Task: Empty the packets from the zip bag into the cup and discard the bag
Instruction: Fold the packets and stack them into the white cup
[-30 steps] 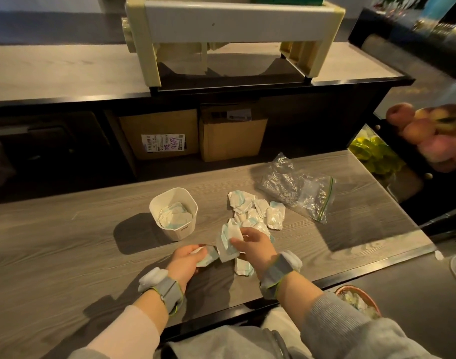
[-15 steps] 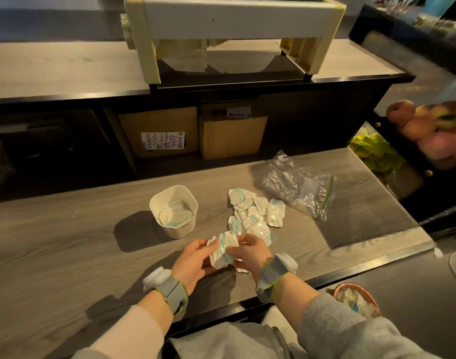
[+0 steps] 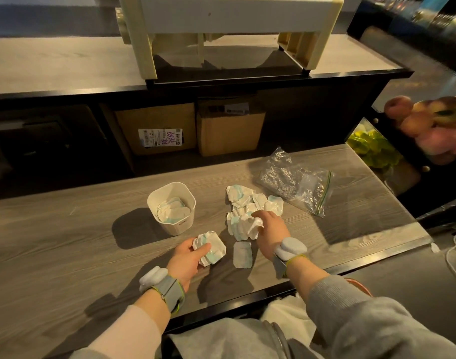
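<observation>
Bench layout: cup left, loose packets centre, zip bag right.

The cup (image 3: 172, 208) stands on the bench (image 3: 66, 242) left of centre, with several packets lying inside it. Right of the cup lies a pile of packets (image 3: 250, 211), and one single packet (image 3: 242, 254) lies apart, nearer the front edge. The zip bag (image 3: 296, 183) lies flat behind and right of the pile. The left hand (image 3: 186, 260) is in front of the cup, its fingers around a bundle of packets (image 3: 210, 247); the right hand (image 3: 272, 231) rests on the near right side of the pile. Two cardboard boxes (image 3: 190, 128) sit beyond the bench, under a rear counter (image 3: 53, 63).
</observation>
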The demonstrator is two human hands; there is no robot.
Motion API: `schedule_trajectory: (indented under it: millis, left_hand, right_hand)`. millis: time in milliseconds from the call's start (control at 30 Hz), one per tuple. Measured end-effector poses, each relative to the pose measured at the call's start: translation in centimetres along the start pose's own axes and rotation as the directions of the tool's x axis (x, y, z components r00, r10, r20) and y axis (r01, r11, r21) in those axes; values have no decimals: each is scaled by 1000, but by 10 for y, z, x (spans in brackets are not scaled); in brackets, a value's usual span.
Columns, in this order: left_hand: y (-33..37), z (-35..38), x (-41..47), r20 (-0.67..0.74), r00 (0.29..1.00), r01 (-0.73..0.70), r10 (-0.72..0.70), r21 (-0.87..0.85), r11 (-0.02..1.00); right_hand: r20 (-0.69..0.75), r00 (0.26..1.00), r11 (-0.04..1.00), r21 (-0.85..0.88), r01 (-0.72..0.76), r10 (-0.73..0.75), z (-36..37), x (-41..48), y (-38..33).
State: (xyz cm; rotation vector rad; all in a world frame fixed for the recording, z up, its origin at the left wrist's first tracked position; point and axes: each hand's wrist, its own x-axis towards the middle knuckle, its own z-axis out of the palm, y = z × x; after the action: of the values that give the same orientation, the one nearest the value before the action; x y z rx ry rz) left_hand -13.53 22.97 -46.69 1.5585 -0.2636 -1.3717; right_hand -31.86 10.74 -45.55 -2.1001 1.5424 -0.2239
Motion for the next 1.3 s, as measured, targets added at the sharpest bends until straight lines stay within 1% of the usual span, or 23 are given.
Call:
schedule_trajectory:
  millis: [67,100,133,200,367,400,467,533,733,900,1000,1067,1200,1300]
  left_hand:
    - [-1,1,0,6,1000,-5,5,-5,1000]
    - [-1,1,-1,8,1000,-9,9,-5,1000]
    - [0,1,-1,12,1000,-13,13,-7,1000]
    - [0,2,-1,21,1000,-21,21,-13,1000]
    - [1,2,-2,19,1000,-23,24,-19,1000]
    - [0,2,-1,20,1000,-22,22,-17,1000]
    - [0,2,-1,17,1000,-20,20,-9,1000]
    - [-2,2,0,11,1000,-15,15,-10,1000]
    - [-3,5,3,4,1000,-9,10,-32,999]
    - [-5,10,5,16,1000,-7,8,-45,999]
    - [-5,11,6,18,1000,-7,8,-37,999]
    - [-5,11,6,20,1000,-2,3,-38,999]
    - [-5,11,6,14,1000,-13,14,-20,1000]
    - [-5,11,7,14,1000,-14,15,-13,1000]
  right_hand:
    - [138,988,974,-208,93,-65,-4,6,9]
    - [178,981,957,-265,118,-72,-5,8,12]
    - [190,979,946,-296,134,-79,-5,8,14]
    - [167,981,938,-314,147,-98,-3,5,17]
    - [92,989,959,-251,131,-111,-6,1,23]
    - [79,993,974,-203,99,-85,-8,2,23]
    - [51,999,999,-43,-4,7,-13,3,22]
    - [35,997,995,69,-70,67,-16,5,22]
    - [-12,984,980,92,-176,178,-16,13,20]
    - [24,992,975,181,-130,128,-5,14,10]
    - [53,992,987,105,-121,116,5,17,8]
    - [46,991,990,66,-126,123,11,20,10]
    - [59,983,980,85,-179,175,15,21,9]
    - [40,991,989,72,-132,130,17,20,9]
